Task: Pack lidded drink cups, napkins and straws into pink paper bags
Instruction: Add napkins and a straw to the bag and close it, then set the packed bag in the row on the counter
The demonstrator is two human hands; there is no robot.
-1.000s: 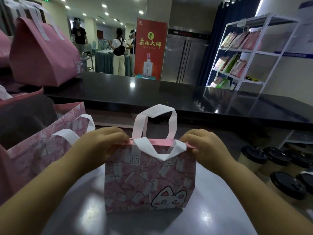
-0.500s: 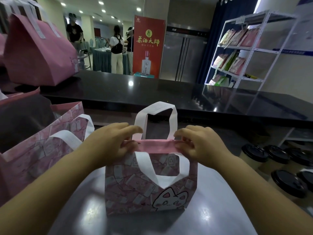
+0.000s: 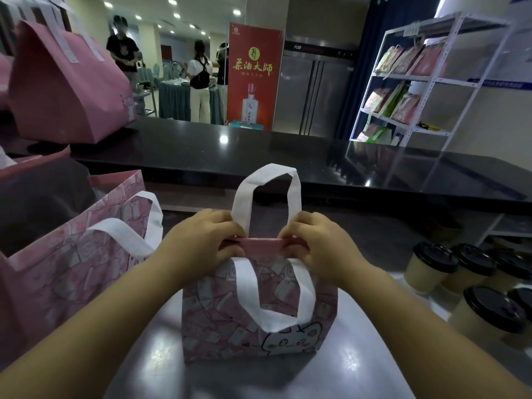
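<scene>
A small pink paper bag (image 3: pixel 218 321) with a cartoon cat and white handles stands on the grey table (image 3: pixel 161 358) in front of me. Its top edge is folded over into a narrow pink strip. My left hand (image 3: pixel 201 243) pinches the left end of that fold and my right hand (image 3: pixel 322 246) pinches the right end. One white handle stands up behind the fold, the other hangs down the bag's front. Several lidded drink cups (image 3: pixel 429 269) with black lids stand at the right. What the bag holds is hidden. I see no napkins or straws.
A larger open pink bag (image 3: pixel 72 272) stands at my left, touching my left forearm. A closed pink bag (image 3: pixel 66 90) sits on the black counter (image 3: pixel 259 159) behind. A white shelf rack (image 3: pixel 417 82) stands at the back right. People stand far off.
My hands moved inward along the bag's top and rolled the rim down into a fold. The front handle dropped down over the bag's face.
</scene>
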